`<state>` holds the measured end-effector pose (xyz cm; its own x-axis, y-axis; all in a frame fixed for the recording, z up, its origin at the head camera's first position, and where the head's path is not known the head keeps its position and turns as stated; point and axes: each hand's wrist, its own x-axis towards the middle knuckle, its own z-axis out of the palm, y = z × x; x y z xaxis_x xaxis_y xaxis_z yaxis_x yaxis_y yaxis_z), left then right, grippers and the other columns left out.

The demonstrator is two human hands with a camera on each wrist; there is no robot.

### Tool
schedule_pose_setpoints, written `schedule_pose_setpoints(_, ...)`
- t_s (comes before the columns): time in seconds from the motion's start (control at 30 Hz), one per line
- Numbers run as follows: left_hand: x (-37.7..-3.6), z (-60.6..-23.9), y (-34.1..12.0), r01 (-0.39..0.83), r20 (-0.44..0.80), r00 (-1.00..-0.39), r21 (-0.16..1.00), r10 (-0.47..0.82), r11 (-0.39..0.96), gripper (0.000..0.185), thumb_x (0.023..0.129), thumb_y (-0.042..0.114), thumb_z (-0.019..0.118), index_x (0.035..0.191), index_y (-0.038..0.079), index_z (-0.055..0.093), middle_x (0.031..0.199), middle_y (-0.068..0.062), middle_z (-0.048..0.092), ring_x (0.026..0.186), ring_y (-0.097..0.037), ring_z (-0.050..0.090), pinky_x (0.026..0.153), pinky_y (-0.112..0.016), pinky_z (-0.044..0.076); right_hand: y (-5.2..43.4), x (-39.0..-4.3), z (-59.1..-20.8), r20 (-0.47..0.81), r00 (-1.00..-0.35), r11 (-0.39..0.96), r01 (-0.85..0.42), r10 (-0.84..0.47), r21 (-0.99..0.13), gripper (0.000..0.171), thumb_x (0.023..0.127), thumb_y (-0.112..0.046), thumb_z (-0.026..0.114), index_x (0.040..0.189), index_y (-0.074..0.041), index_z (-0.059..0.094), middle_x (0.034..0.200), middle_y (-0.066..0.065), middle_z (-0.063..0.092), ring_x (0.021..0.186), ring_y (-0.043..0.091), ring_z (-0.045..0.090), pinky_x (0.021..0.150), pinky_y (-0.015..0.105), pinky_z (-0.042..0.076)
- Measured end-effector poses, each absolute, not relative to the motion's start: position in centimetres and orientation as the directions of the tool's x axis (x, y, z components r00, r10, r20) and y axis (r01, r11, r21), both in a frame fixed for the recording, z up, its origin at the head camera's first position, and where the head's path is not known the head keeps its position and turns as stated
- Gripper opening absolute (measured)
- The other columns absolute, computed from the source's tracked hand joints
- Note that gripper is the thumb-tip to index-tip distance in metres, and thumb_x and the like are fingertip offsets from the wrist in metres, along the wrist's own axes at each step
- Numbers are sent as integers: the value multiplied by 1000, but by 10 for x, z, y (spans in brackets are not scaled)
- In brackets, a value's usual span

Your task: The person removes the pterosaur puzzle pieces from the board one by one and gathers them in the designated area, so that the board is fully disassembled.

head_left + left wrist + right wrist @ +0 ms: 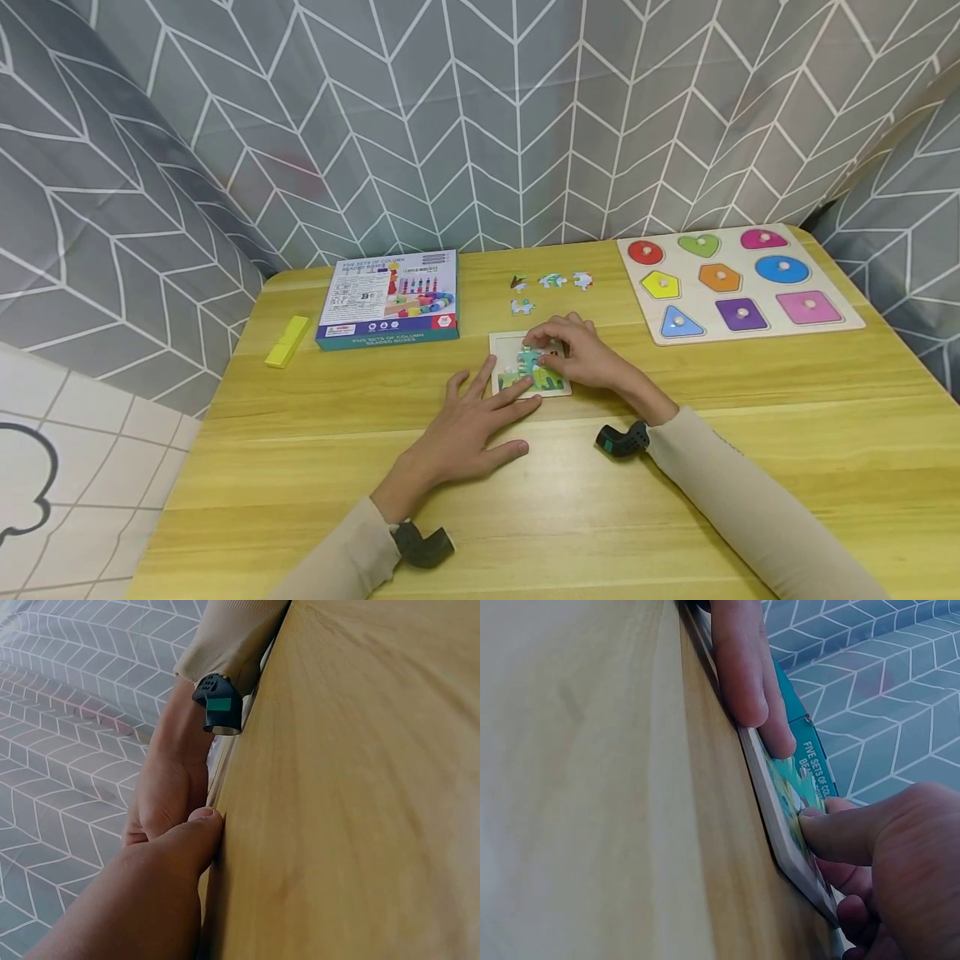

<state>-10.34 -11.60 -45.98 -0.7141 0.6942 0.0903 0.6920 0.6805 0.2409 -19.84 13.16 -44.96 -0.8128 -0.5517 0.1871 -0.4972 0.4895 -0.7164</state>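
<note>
A small jigsaw board [557, 385] with a green picture lies on the wooden table [675, 500] in front of me. My left hand [491, 398] lies flat beside it, its straight fingers [744, 675] pressing the board's near-left edge [776, 825]. My right hand [558, 343] sits on top of the board, fingers curled over a jigsaw piece [529, 360], thumb [832, 829] pressing on the picture. In the left wrist view my left thumb [196, 836] lies against the table, with the right hand [171, 780] just beyond it. Several loose pieces [552, 281] lie behind the board.
A blue game box [388, 298] lies at the back left, with a yellow block [287, 340] beside it near the table's left edge. A wooden shape puzzle [738, 283] with coloured knobbed shapes fills the back right. Grey patterned curtains hang around the table.
</note>
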Motion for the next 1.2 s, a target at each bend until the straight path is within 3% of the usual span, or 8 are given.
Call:
schedule_pose_setpoints(0.4, -104, -459, -116, 690, 87, -715, 247, 693, 681, 61, 101, 62, 43, 157, 40, 36, 168, 17, 24, 159, -42, 4, 116, -69, 15, 133, -197, -455, 260, -791, 449, -547, -554, -707, 26, 91, -9, 74, 117, -16, 73, 105, 0, 75, 86, 15, 42, 79, 38, 22)
schedule_pose_setpoints(0.63, -104, -460, -116, 689, 73, -714, 243, 696, 682, 61, 102, 63, 41, 158, 41, 34, 169, 17, 23, 159, -41, 3, 117, -70, 14, 134, -196, -457, 273, -777, 421, -559, -568, -714, 35, 86, -10, 79, 121, -14, 74, 100, -2, 73, 88, 13, 44, 80, 38, 24)
schedule_pose_setpoints(0.87, -104, -460, -116, 692, 84, -713, 246, 696, 679, 61, 101, 62, 43, 158, 39, 35, 169, 15, 25, 159, -42, 4, 116, -70, 14, 133, -196, -458, 275, -764, 415, -571, -584, -708, 41, 83, -11, 82, 123, -14, 74, 106, -2, 73, 90, 14, 43, 79, 38, 24)
schedule_pose_setpoints(1.2, -103, -460, -116, 687, 73, -717, 244, 693, 685, 61, 101, 63, 42, 158, 41, 35, 169, 17, 23, 159, -42, 3, 117, -69, 14, 131, -196, -460, 354, -714, 418, -661, -604, -623, 41, 83, -11, 79, 123, -11, 74, 106, 1, 74, 88, 12, 44, 79, 36, 25)
